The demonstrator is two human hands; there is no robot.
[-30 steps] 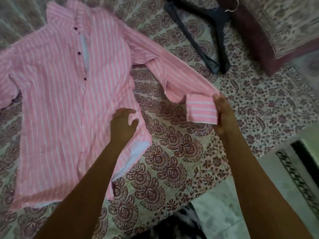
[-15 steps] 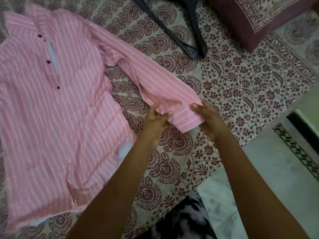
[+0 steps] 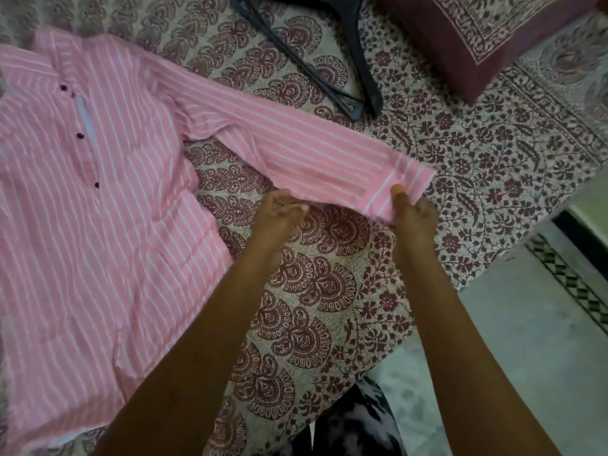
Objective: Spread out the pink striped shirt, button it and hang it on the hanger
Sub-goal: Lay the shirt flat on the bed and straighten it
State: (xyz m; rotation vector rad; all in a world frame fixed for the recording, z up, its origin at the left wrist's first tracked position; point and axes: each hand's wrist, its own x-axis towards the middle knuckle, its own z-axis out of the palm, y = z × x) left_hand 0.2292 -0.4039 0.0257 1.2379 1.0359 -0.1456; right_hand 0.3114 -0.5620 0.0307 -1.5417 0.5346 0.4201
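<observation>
Head view: with the right hand (image 3: 415, 214) pinching the cuff (image 3: 408, 181) and the left hand (image 3: 279, 213) loosely curled at the sleeve (image 3: 296, 149) edge, pull the sleeve flat and straight.

text: none readable | labels/brands: none visible on the pink white-striped cotton shirt (image 3: 98, 225) or the black plastic hanger (image 3: 355, 60) | numbers/signs: none | maroon-and-cream floral printed bedsheet (image 3: 493, 153): ornament only, no lettering

Home bedroom (printed bedsheet (image 3: 329, 291), pillow (image 3: 493, 34))
</observation>
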